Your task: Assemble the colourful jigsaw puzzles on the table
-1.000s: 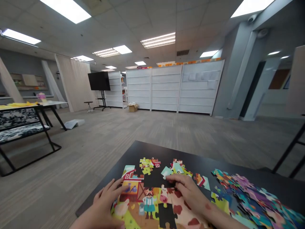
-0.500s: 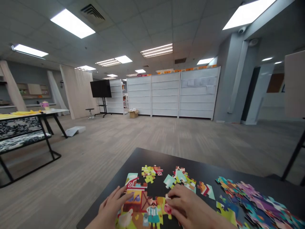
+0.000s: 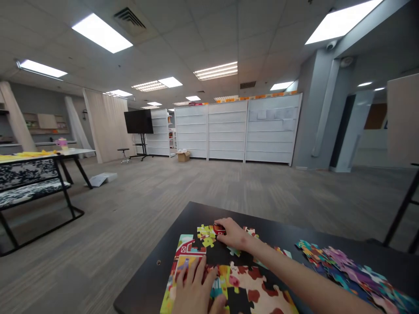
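Nearest, I see the left hand (image 3: 194,288) with fingers spread on the joined puzzle (image 3: 242,277) atop the dark worktop (image 3: 147,283); a heap of loose pieces (image 3: 353,272) lies right. Farther, the right hand (image 3: 233,233) has its fingers curved about a red piece (image 3: 218,229); I cannot tell whether they pinch it. I judge it light, stiff card, easily creased, best taken by opposite edges. Far off, a cardboard box (image 3: 183,157) on the floor (image 3: 209,187) shows something pale (image 3: 182,151) at its top.

No legible text, brands, numbers or signs; sheets (image 3: 270,114) on the white panels (image 3: 227,133) too faint.
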Motion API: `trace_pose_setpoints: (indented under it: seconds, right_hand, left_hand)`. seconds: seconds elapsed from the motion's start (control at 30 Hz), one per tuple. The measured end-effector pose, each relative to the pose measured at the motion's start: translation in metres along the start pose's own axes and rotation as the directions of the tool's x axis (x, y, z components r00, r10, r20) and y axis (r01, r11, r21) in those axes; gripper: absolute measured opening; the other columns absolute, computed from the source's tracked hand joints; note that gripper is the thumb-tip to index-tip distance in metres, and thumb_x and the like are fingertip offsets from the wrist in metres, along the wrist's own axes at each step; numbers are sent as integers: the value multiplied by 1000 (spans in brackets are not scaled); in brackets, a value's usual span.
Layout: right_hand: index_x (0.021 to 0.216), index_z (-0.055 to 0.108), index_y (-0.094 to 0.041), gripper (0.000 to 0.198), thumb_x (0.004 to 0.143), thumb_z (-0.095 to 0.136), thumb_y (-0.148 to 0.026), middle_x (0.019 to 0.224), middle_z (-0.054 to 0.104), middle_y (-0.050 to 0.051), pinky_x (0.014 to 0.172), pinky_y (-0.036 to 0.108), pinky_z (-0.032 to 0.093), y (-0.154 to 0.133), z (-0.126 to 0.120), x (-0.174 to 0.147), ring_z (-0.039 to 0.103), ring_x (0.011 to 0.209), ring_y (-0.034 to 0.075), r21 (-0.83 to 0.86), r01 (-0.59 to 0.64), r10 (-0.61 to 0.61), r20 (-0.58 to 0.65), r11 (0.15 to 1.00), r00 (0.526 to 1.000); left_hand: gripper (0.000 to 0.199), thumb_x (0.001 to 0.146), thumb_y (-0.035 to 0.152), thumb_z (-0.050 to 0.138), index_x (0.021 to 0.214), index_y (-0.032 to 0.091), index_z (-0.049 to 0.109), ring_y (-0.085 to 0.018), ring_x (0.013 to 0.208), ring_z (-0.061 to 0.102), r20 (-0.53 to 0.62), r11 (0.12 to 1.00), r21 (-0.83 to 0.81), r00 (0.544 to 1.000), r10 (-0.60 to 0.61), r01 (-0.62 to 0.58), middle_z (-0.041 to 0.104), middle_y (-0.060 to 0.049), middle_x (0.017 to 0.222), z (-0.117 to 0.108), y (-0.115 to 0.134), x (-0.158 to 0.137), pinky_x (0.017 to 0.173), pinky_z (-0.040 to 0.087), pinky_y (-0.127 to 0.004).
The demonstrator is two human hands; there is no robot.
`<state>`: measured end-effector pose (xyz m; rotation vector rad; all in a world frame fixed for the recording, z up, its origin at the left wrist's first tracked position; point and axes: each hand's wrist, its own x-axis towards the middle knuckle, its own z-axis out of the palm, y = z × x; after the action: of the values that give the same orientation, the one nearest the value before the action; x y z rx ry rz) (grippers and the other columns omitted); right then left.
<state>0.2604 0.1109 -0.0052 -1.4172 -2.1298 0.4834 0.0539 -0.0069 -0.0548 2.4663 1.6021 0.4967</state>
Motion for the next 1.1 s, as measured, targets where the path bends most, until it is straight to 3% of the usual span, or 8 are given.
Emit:
trace_pose_setpoints:
  seconds: [0.13, 0.27, 0.4, 0.57, 0.7, 0.9, 1.1]
  right_hand:
    - [127, 65, -18, 63, 64, 65, -12, 110, 71, 8, 94, 37, 46, 1, -3, -4, 63, 103, 26, 106, -48, 52, -40, 993, 998]
    - [108, 68, -18, 36, 75, 54, -17, 83, 70, 2, 73, 30, 51, -5, -5, -17, 66, 77, 19, 277, -84, 98, -39, 957, 994]
    - [99, 59, -18, 28, 73, 51, -21, 58, 58, -6, 51, 25, 47, -19, 10, -27, 62, 52, 16, 444, -140, 158, -3, 885, 987]
    - [114, 54, -21, 47, 67, 54, -22, 78, 61, -5, 54, 23, 47, -35, 28, -38, 60, 55, 12, 555, -114, 186, -75, 824, 980]
    - [83, 59, -20, 17, 69, 63, -29, 67, 60, -4, 54, 23, 42, -32, 36, -44, 57, 57, 13, 533, -117, 199, -99, 838, 975]
    - [73, 46, -23, 20, 77, 63, -34, 57, 60, -4, 52, 23, 36, -23, 44, -45, 53, 53, 13, 438, -187, 265, -123, 879, 956]
    - [68, 46, -23, 20, 67, 66, -19, 57, 49, -8, 54, 24, 29, -27, 34, -47, 46, 56, 12, 226, -202, 246, -189, 953, 951]
  left_hand:
    - [53, 85, 47, 64, 136, 32, 61, -40, 142, 36, 30, 999, -38, 1000, 0, 1, 45, -9, 154, -14, 5, -2, 114, 23, -62]
    - [63, 85, 50, 62, 143, 27, 55, -41, 144, 32, 128, 993, -118, 992, 17, -2, 40, -11, 157, -17, 4, 1, 114, 20, -62]
    - [60, 80, 51, 65, 132, 19, 63, -42, 140, 38, 17, 995, -83, 999, -49, 50, 49, -15, 150, -10, 5, 2, 113, 25, -56]
    - [49, 82, 52, 63, 118, 19, 67, -39, 125, 52, -123, 999, -33, 992, -24, 20, 62, -15, 133, -5, 6, 2, 105, 36, -47]
    - [48, 81, 55, 62, 113, 20, 70, -39, 121, 55, -157, 998, -32, 985, -65, 60, 65, -15, 129, -3, 9, 3, 105, 36, -49]
    - [67, 83, 52, 56, 142, 20, 55, -39, 131, 48, -205, 996, 71, 978, -35, 50, 52, -14, 148, 2, 7, -2, 104, 37, -48]
    - [56, 87, 43, 51, 140, 26, 58, -38, 127, 52, -228, 988, 157, 973, 35, 2, 56, -7, 146, 11, 5, -3, 105, 35, -50]
